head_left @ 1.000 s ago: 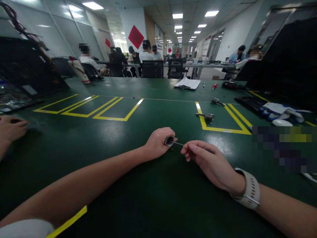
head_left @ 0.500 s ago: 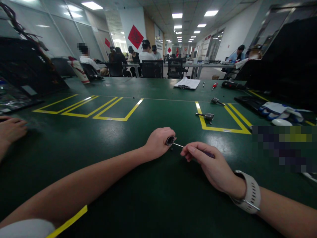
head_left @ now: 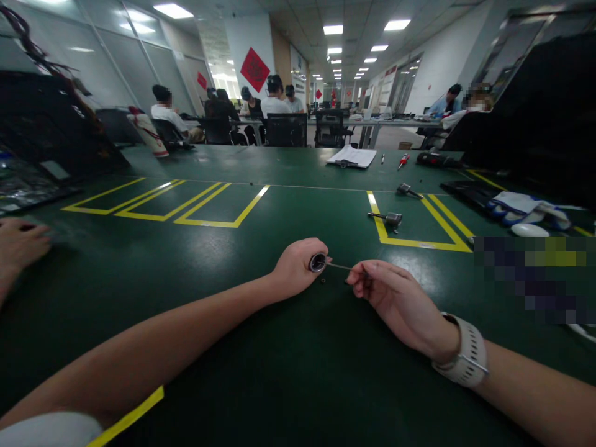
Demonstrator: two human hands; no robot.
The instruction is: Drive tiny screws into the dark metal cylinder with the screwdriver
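Observation:
My left hand [head_left: 298, 267] is closed around a hollow metal cylinder [head_left: 318, 262], its round open end turned toward me. My right hand [head_left: 393, 295] pinches a thin-shafted screwdriver [head_left: 339, 267]; its handle is hidden behind my fingers. The shaft reaches across to the cylinder's rim, and I cannot tell whether the tip is inside. Just below the cylinder a tiny ring [head_left: 323, 281] lies on the green table [head_left: 288, 385]. A small dark piece shows beside my right fingertips.
Two metal pieces with rods, a nearer one [head_left: 391, 219] and a farther one [head_left: 410, 190], lie by the right tape outline. Behind are a clipboard [head_left: 352, 156] and a red screwdriver [head_left: 403, 161]. Gloves [head_left: 526, 208] lie right. Another person's hand [head_left: 21, 245] rests far left.
My right hand has shifted slightly right and turned, so the purple handle no longer shows. The cylinder has tilted a little, its open end facing me more.

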